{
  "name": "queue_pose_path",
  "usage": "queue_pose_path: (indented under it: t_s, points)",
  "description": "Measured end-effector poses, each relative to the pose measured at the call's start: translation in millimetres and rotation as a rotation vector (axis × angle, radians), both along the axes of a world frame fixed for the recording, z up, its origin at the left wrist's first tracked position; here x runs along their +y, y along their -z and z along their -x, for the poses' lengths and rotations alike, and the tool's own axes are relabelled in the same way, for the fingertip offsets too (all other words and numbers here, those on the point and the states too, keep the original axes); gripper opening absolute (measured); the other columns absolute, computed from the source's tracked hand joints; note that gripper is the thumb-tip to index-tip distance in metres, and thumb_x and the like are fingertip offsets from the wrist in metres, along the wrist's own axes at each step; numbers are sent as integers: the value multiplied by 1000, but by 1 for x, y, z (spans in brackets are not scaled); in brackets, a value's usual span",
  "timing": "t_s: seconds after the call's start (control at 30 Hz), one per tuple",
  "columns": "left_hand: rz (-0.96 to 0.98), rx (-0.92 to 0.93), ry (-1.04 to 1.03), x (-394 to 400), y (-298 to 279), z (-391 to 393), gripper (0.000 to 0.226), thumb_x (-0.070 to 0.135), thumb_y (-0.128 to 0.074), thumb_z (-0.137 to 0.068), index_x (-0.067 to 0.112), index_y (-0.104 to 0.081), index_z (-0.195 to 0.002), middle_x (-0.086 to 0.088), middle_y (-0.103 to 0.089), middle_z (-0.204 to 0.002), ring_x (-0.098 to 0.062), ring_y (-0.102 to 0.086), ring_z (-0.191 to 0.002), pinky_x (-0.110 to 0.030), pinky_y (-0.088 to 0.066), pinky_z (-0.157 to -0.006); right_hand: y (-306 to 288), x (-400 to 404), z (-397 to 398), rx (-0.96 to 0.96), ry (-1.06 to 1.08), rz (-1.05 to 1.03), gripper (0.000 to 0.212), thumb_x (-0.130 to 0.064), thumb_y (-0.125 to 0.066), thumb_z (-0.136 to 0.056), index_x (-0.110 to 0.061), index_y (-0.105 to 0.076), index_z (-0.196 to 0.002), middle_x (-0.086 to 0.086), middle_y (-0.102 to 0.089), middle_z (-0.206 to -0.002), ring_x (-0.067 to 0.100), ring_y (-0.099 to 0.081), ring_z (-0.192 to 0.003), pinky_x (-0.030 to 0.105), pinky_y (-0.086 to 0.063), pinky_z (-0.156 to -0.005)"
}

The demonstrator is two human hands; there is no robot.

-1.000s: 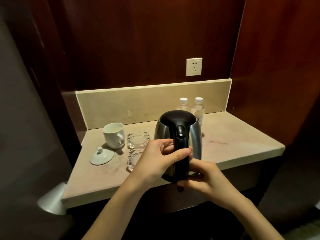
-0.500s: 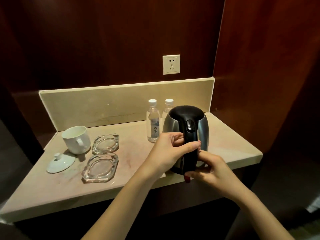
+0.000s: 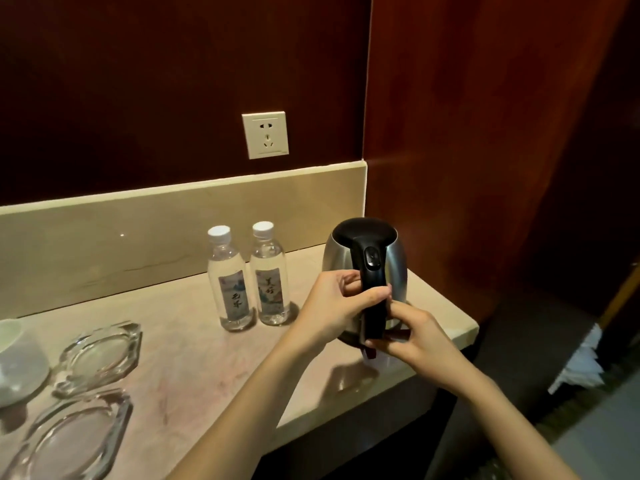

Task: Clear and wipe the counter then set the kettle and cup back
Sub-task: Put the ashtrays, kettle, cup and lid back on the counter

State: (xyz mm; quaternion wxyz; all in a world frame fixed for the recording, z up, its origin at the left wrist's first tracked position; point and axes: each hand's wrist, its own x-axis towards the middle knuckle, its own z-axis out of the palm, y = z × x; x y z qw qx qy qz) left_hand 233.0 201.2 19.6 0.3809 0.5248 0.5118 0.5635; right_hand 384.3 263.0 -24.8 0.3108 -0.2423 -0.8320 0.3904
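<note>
- Brushed steel with a black lid and black handle, the electric kettle [image 3: 367, 271] sits in the right centre of the frame, over the right end of the counter [image 3: 194, 344]; whether its base rests on the stone or hangs just above it cannot be told.
- The left hand [image 3: 337, 306] is wrapped round the upper part of the kettle's handle, thumb laid across the front of it.
- The right hand [image 3: 414, 336] is curled round the bottom of the same handle, just beneath the left hand and touching it.
- A small dark red part shows under the handle, at the right hand's fingertips.
- Two clear water bottles [image 3: 249, 277] with white caps and printed labels stand upright, side by side, just left of the kettle, near the beige backsplash.
- Two glass ashtrays [image 3: 83, 389] lie in the lower left of the frame, one behind the other, very close together.
- A white cup [image 3: 17, 365] is cut off by the left edge, just beside the ashtrays.
- A cream wall socket [image 3: 265, 135] is set in the dark wooden panel above the backsplash, upper centre.
</note>
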Motion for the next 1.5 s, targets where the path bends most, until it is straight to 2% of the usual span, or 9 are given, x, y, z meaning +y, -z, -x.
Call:
queue_pose_path:
  t_s: [0.2, 0.53, 0.73, 0.97, 1.03, 1.13, 1.23, 1.37, 1.5]
  points:
    - [-18, 0, 11, 38, 5, 7, 18, 11, -68, -85, -2, -69, -98, -17, -73, -95, -25, -70, -93, -34, -55, -89, 11, 40, 9, 15, 35, 2, 40, -7, -74, -79, -19, -63, -115, -14, -67, -103, -2, -62, -99, 14, -50, -85]
    - [-2, -9, -149, 92, 5, 13, 19, 10, -69, -85, -3, -69, -100, -15, -73, -94, -10, -69, -83, -16, -52, -70, 12, 108, 28, 11, -27, 4, 43, -3, -76, -76, -35, -63, -101, -24, -69, -94, 3, -66, -92, 22, -53, -84]
    - [11, 52, -234, 97, 10, 18, 15, 16, -75, -81, 16, -72, -96, 4, -73, -83, -4, -68, -80, -20, -54, -72, 16, 123, 34, 10, -66, 8, 35, -5, -76, -77, -15, -67, -109, -3, -70, -100, 4, -65, -92, 21, -53, -84]
    - [87, 161, -253, 62, 16, 30, 27, 3, -72, -80, 6, -67, -106, -10, -72, -100, -13, -68, -92, -26, -54, -86, 11, 115, 25, -28, -21, -184, 28, -19, -74, -80, -26, -62, -104, -14, -64, -97, 0, -61, -90, 22, -53, -75]
    - [123, 216, -282, 43, 20, 35, 24, 5, -72, -81, 10, -67, -104, -8, -72, -99, -13, -69, -91, -28, -54, -87, 4, 108, 20, 9, 19, -177, 33, -17, -75, -79, -35, -55, -99, -15, -59, -97, 1, -61, -84, 15, -52, -65]
    - [208, 289, -345, 10, 26, 44, 23, 11, -73, -82, 14, -68, -104, -3, -72, -99, -11, -69, -92, -29, -55, -88, -9, 99, 15, 53, 87, -95, 37, -18, -73, -80, -36, -46, -98, -10, -56, -92, 12, -63, -72, 22, -53, -50]
    - [272, 366, -398, -23, 31, 57, 26, 14, -74, -81, 15, -68, -107, 4, -72, -99, -3, -68, -91, -23, -54, -86, -18, 90, 14, 101, 108, -138, 29, -15, -71, -80, -25, -51, -99, -8, -59, -86, 8, -61, -75, 21, -48, -58]
    - [344, 429, -480, -61, 33, 80, 27, 16, -75, -80, 17, -69, -107, 8, -72, -97, 1, -67, -87, -18, -53, -82, -21, 67, 30, -24, -27, -242, 21, -23, -71, -80, -29, -58, -95, -15, -61, -85, -4, -59, -85, 15, -51, -63]
    - [373, 499, -520, -91, 34, 105, 25, 19, -75, -80, 18, -70, -104, 7, -72, -95, 2, -67, -85, -16, -53, -79, -15, 43, 54, -138, -137, -235, 18, -29, -67, -83, -30, -59, -99, -16, -62, -90, -6, -58, -91, 23, -56, -71]
